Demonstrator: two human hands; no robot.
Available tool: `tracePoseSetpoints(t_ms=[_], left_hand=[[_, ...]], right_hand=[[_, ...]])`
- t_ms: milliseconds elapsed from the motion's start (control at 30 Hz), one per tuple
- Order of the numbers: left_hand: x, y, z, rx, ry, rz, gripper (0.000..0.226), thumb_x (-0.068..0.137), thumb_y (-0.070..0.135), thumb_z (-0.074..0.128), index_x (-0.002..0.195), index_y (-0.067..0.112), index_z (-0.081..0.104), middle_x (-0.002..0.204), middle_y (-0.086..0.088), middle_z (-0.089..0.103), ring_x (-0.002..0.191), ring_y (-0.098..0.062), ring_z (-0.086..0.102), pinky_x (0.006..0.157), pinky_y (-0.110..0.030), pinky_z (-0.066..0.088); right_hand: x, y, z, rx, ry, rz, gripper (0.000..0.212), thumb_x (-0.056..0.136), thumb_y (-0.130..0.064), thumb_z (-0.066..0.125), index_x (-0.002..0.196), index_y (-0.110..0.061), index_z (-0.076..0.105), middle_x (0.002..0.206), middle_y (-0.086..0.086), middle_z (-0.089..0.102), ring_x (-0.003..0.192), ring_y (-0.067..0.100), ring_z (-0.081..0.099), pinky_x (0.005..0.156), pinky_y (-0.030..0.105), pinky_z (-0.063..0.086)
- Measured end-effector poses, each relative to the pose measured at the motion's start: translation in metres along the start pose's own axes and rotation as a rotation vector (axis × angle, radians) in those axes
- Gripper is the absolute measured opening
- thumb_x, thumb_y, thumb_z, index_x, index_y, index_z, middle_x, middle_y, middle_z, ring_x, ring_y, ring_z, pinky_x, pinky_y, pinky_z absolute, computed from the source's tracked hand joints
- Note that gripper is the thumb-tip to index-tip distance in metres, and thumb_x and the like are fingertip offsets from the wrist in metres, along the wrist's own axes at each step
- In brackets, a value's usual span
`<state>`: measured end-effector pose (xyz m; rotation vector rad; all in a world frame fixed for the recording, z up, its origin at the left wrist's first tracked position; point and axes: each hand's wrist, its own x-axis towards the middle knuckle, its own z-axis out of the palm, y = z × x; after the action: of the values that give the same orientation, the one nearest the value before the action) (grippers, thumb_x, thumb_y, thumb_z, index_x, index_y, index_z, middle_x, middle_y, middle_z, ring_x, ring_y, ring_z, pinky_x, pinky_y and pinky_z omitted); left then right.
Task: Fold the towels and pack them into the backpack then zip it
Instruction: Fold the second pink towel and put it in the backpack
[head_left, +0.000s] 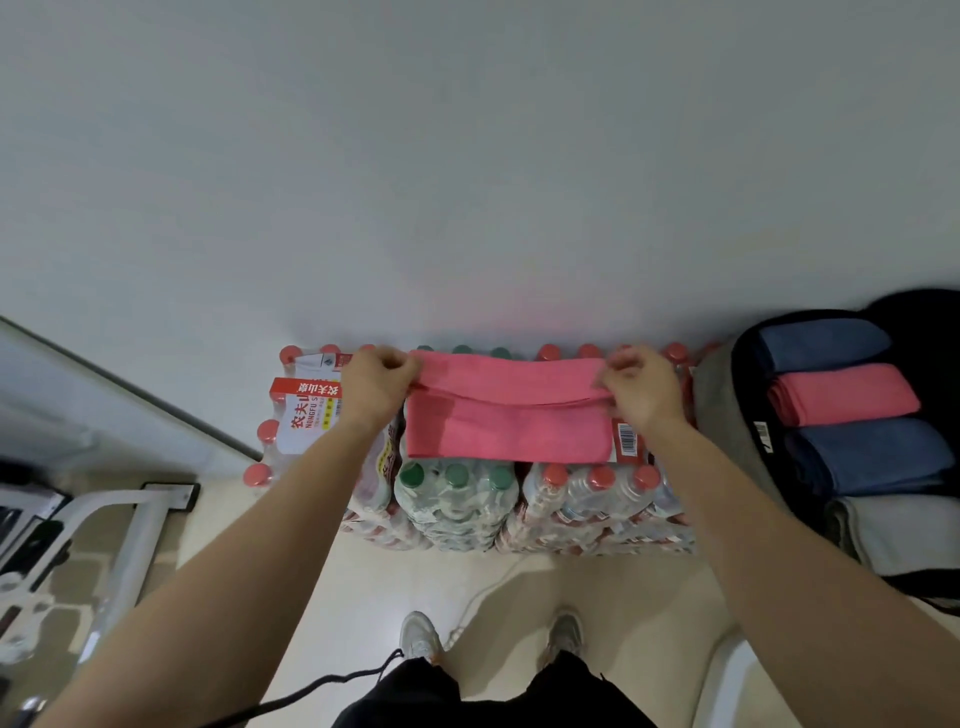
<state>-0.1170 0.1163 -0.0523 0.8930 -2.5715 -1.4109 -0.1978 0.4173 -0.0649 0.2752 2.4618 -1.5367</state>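
- Now our left hand (376, 387) pinches the left end of the pink towel (509, 426), atop the bottle packs (457, 499).
- Its long axis runs left-right between our hands, top layer raised.
- Our right hand (641, 392) pinches the right end; the open backpack (746, 379) sits just beyond.

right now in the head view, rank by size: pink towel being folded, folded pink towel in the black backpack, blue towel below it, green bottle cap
1. pink towel being folded
2. folded blue towel and folded pink towel in the black backpack: too alike to rank
3. green bottle cap
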Motion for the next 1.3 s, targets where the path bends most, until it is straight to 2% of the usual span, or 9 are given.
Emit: tracePoseSetpoints(t_ms=[100, 267, 467, 733, 900, 1033, 1100, 1167, 1300], left_hand=[[-0.019, -0.014, 0.008, 0.121, -0.028, 0.018, 0.014, 0.080, 0.007, 0.069, 0.090, 0.016, 0.065, 0.081, 0.008, 0.066, 0.075, -0.010, 0.063, 0.069, -0.021, 0.052], [-0.039, -0.024, 0.019, 0.150, -0.021, 0.050, 0.023, 0.079, -0.001, 0.064, 0.093, 0.017, 0.064, 0.088, 0.009, 0.064, 0.076, -0.001, 0.057, 0.061, -0.005, 0.042], [-0.051, -0.034, 0.027, 0.266, -0.015, 0.138, 0.025, 0.077, -0.005, 0.063, 0.095, 0.012, 0.067, 0.097, 0.000, 0.059, 0.080, -0.013, 0.055, 0.071, -0.017, 0.040], [-0.048, -0.044, 0.029, 0.357, -0.035, 0.196, 0.012, 0.080, 0.002, 0.065, 0.086, 0.012, 0.066, 0.094, 0.000, 0.055, 0.076, -0.016, 0.055, 0.072, -0.029, 0.049], [-0.046, -0.050, 0.030, 0.843, -0.091, 0.298, 0.015, 0.077, 0.033, 0.068, 0.090, 0.027, 0.072, 0.092, -0.001, 0.054, 0.089, -0.027, 0.050, 0.079, -0.040, 0.048], [-0.038, -0.020, 0.049, 0.840, 0.004, 0.466, 0.032, 0.078, 0.044, 0.051, 0.096, 0.025, 0.068, 0.101, -0.003, 0.056, 0.097, -0.028, 0.051, 0.083, -0.041, 0.045], [-0.029, -0.010, 0.069, 0.801, -0.071, 0.504, 0.045, 0.081, 0.043, 0.044, 0.119, 0.025, 0.062, 0.130, -0.006, 0.054, 0.122, -0.031, 0.048, 0.100, -0.047, 0.040], [-0.022, -0.016, 0.088, 0.819, -0.161, 0.501, 0.057, 0.094, 0.046, 0.034, 0.145, 0.023, 0.042, 0.158, -0.009, 0.030, 0.147, -0.032, 0.023, 0.117, -0.053, 0.021], [-0.016, -0.049, 0.100, 0.875, -0.234, 0.447, 0.066, 0.100, 0.061, 0.010, 0.156, 0.030, -0.005, 0.164, 0.002, -0.010, 0.151, -0.023, -0.012, 0.121, -0.050, -0.006]], right_hand=[[-0.017, 0.018, 0.004, -0.169, -0.069, -0.061, 0.030, 0.077, 0.007, 0.073, 0.095, -0.013, 0.062, 0.079, 0.001, 0.065, 0.075, 0.014, 0.061, 0.060, 0.008, 0.044], [-0.029, 0.037, 0.007, -0.249, -0.120, -0.113, 0.034, 0.081, 0.015, 0.058, 0.094, -0.016, 0.063, 0.089, 0.000, 0.062, 0.083, 0.015, 0.057, 0.065, 0.005, 0.042], [-0.043, 0.048, 0.006, -0.386, -0.132, -0.225, 0.040, 0.081, 0.010, 0.064, 0.100, -0.025, 0.065, 0.100, -0.007, 0.060, 0.090, 0.010, 0.058, 0.081, 0.025, 0.051], [-0.048, 0.047, 0.008, -0.442, -0.156, -0.251, 0.035, 0.082, 0.007, 0.065, 0.106, -0.019, 0.068, 0.105, -0.009, 0.057, 0.092, 0.007, 0.056, 0.088, 0.024, 0.050], [-0.053, 0.046, 0.014, -1.005, -0.054, -0.294, 0.020, 0.086, -0.027, 0.063, 0.103, -0.030, 0.072, 0.111, -0.002, 0.056, 0.104, 0.022, 0.049, 0.091, 0.041, 0.047], [-0.046, 0.025, 0.034, -0.955, 0.039, -0.548, 0.029, 0.089, -0.034, 0.052, 0.108, -0.022, 0.070, 0.112, 0.006, 0.054, 0.106, 0.025, 0.048, 0.093, 0.044, 0.043], [-0.033, 0.019, 0.050, -0.945, -0.114, -0.579, 0.045, 0.095, -0.038, 0.044, 0.137, -0.023, 0.053, 0.144, 0.008, 0.043, 0.133, 0.026, 0.038, 0.112, 0.045, 0.031], [-0.018, 0.024, 0.064, -1.026, -0.237, -0.588, 0.060, 0.100, -0.046, 0.032, 0.155, -0.023, 0.025, 0.164, 0.008, 0.015, 0.151, 0.028, 0.012, 0.123, 0.047, 0.014], [0.002, 0.053, 0.056, -1.182, -0.367, -0.537, 0.069, 0.098, -0.063, 0.007, 0.153, -0.031, -0.022, 0.160, 0.005, -0.028, 0.149, 0.026, -0.023, 0.122, 0.048, -0.008]])
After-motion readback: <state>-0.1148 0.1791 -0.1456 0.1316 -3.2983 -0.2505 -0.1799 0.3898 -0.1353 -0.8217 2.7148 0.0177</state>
